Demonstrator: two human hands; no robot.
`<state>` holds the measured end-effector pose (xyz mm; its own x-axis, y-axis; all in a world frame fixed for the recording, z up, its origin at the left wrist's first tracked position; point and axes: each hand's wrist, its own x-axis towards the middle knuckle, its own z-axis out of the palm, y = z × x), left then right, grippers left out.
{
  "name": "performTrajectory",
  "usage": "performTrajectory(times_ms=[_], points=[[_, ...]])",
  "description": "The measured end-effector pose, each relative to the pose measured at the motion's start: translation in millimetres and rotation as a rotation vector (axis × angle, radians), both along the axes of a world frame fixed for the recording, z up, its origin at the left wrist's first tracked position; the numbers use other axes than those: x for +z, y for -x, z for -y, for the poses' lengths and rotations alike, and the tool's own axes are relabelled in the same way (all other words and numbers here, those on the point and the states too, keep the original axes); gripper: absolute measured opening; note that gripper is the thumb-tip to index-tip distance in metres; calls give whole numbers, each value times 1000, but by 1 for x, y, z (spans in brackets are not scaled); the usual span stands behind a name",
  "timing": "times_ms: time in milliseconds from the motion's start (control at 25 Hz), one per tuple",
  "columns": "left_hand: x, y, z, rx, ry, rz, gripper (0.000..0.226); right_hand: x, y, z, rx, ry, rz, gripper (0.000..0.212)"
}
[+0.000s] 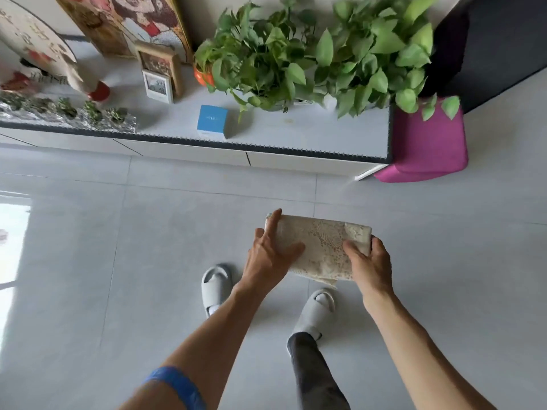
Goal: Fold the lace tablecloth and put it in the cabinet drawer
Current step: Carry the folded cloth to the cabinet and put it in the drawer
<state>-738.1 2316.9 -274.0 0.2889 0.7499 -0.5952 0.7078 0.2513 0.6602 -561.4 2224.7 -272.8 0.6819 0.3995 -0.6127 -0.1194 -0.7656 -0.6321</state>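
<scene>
The cream lace tablecloth (318,242), folded into a compact rectangle, is held in the air above the floor in front of me. My left hand (268,254) holds its left end, index finger stretched along the edge and thumb lying on top. My right hand (370,264) grips the right end, thumb on top and fingers curled underneath. The low white cabinet (296,161) stands ahead against the wall; its drawer fronts look closed.
On the cabinet top are a blue box (211,121), leafy potted plants (310,54), a small white clock (157,85), picture frames and ornaments. A magenta bin (426,146) stands at the cabinet's right end. Grey tiled floor (118,232) lies between; my slippered feet are below.
</scene>
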Motion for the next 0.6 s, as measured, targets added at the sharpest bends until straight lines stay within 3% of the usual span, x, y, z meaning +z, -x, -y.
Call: performTrajectory(times_ms=[160,600], points=[[-113,1,-17,3,0,-33,83,-112,-3,-14,18,-19,-68,26],[-391,-27,-36,37,-51,-46,89,-391,-45,-47,206,8,9,27]])
